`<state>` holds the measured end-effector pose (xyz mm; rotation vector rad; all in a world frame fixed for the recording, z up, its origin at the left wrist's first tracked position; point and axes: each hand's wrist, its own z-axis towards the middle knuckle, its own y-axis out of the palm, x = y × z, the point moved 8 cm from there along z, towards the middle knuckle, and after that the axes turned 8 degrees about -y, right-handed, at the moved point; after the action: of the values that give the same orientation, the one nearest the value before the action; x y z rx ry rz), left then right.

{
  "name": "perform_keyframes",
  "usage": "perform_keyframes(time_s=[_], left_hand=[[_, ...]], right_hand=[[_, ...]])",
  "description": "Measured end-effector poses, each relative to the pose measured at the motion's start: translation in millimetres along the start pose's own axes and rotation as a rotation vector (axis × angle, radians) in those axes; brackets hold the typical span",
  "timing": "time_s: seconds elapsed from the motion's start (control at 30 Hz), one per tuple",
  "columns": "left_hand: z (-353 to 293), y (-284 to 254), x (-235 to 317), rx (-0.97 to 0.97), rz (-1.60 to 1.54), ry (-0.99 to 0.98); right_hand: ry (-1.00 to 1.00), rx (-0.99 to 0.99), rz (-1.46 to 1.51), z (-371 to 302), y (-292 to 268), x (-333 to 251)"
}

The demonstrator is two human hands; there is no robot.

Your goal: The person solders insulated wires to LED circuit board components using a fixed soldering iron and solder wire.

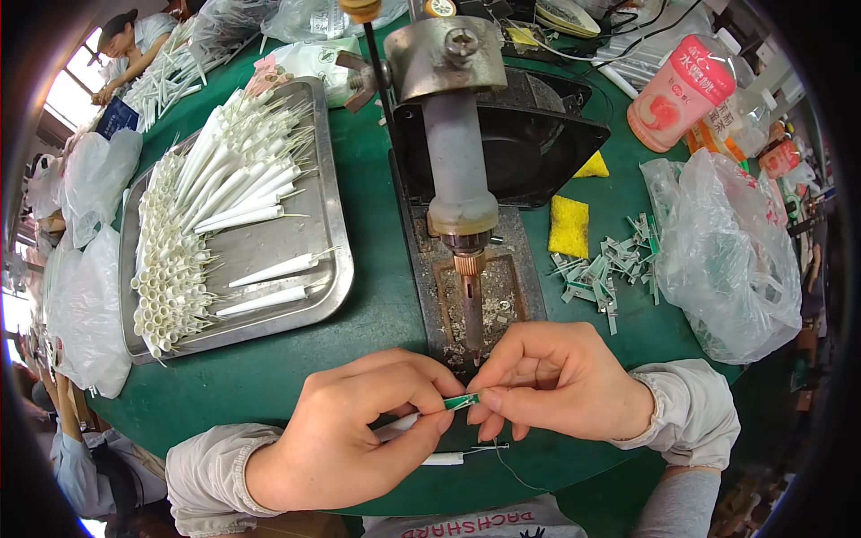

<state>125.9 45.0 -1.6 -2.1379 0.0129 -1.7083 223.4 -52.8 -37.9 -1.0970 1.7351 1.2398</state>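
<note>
My left hand [350, 426] is closed around a white tube [395, 428], its thumb and forefinger pinching a small green circuit board [460, 402]. The thumb and fingers of my right hand [565, 381] close on the board's other end. Just above this pinch points the tip of a soldering iron [473, 314], held upright in a metal clamp [446, 58]. Another white tube [444, 459] lies below my hands, near the table's front edge, with a thin wire beside it. Fingers hide part of the board and of the held tube.
A metal tray [339, 291] at left holds many white tubes [224, 184] with wire ends. Right of the iron's stand [529, 242] lie a yellow sponge [569, 226], loose green boards [614, 269], a plastic bag [731, 269] and a pink bottle [677, 94]. Another person [139, 45] sits far left.
</note>
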Motion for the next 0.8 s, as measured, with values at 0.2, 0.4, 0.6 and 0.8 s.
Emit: perform_keyframes(time_s=[0.2,0.4,0.6,0.8], left_hand=[[-2,2,-11,-0.040,-0.125,-0.126],[2,6,-14,-0.076,-0.172,-0.139],[9,1,-19,-0.030,-0.221,-0.150],[4,-12,-24,0.084,-0.071,-0.044]], right_hand=[[-0.017,0.002,0.004,0,0,2],[-0.007,-0.019,-0.003,-1,-3,0],[0.044,-0.052,0.053,5,-14,-8],[0.154,-0.114,-0.146,19,-14,5]])
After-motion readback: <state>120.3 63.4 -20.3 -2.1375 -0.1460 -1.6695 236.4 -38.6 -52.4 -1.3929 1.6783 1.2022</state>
